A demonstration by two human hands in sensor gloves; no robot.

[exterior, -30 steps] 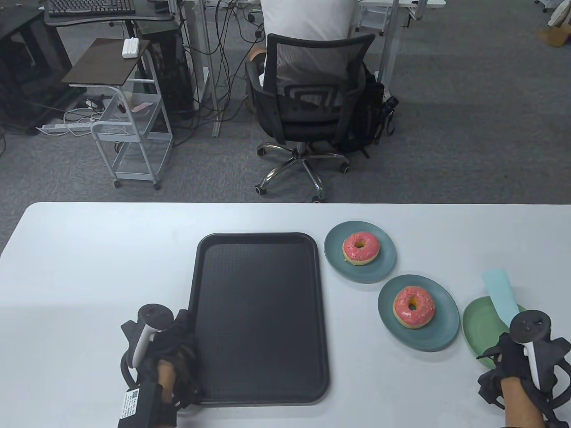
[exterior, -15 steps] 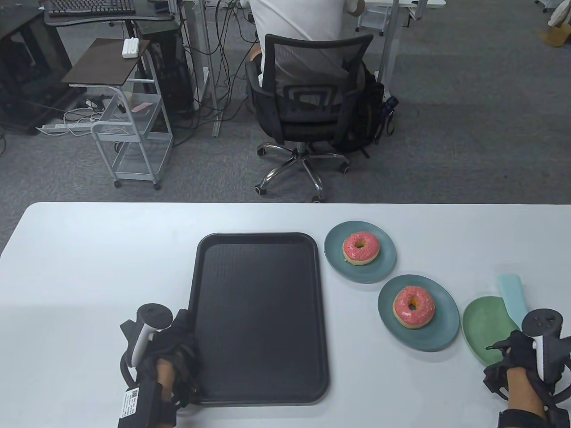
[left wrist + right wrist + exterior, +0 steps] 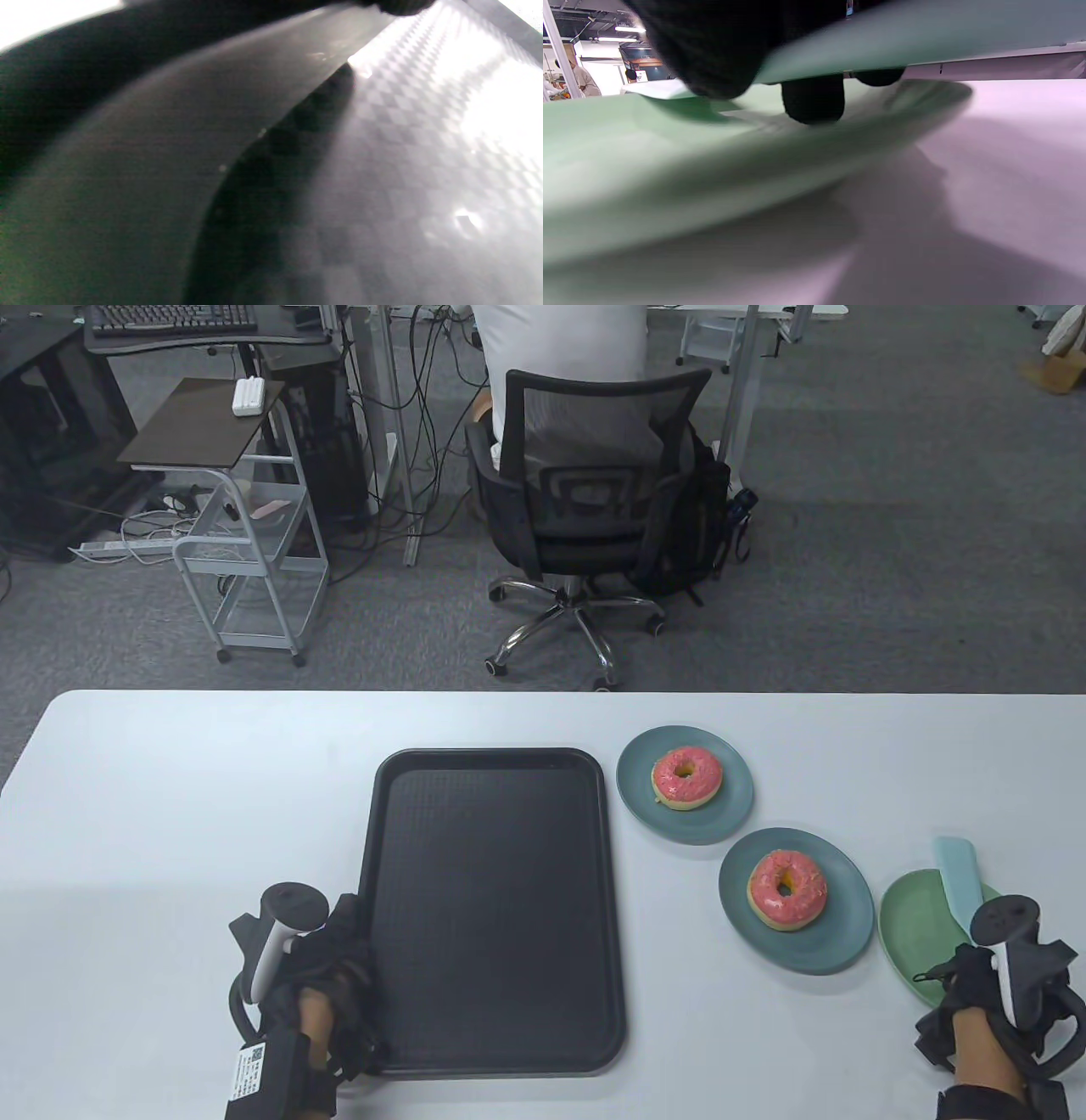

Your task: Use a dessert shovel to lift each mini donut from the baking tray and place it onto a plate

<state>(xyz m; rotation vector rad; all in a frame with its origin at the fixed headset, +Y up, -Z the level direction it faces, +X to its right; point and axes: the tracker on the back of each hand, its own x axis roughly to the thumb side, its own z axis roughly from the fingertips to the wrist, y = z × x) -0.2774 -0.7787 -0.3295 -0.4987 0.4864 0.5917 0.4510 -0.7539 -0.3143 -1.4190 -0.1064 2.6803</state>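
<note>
The black baking tray (image 3: 492, 912) lies empty in the middle of the table. My left hand (image 3: 335, 963) grips its left rim near the front corner; the left wrist view shows only that rim (image 3: 178, 140) and the tray's patterned floor. Two pink-iced donuts (image 3: 687, 776) (image 3: 786, 890) each sit on a teal plate (image 3: 730, 814) (image 3: 836, 937). My right hand (image 3: 971, 963) holds the light blue dessert shovel (image 3: 957, 878) by its handle. The blade points away from me over an empty green plate (image 3: 912, 925). In the right wrist view my fingers (image 3: 814, 99) curl under the shovel (image 3: 925, 34), just above the green plate (image 3: 670, 169).
The table's far edge (image 3: 543, 694) runs behind the tray and plates. Beyond it a person sits in a black office chair (image 3: 594, 500), with a small rolling cart (image 3: 246, 551) to the left. The green plate lies close to the table's right end.
My right hand and the shovel swung right past the green plate, then came back left over it. The left hand, tray and donuts have not moved.
</note>
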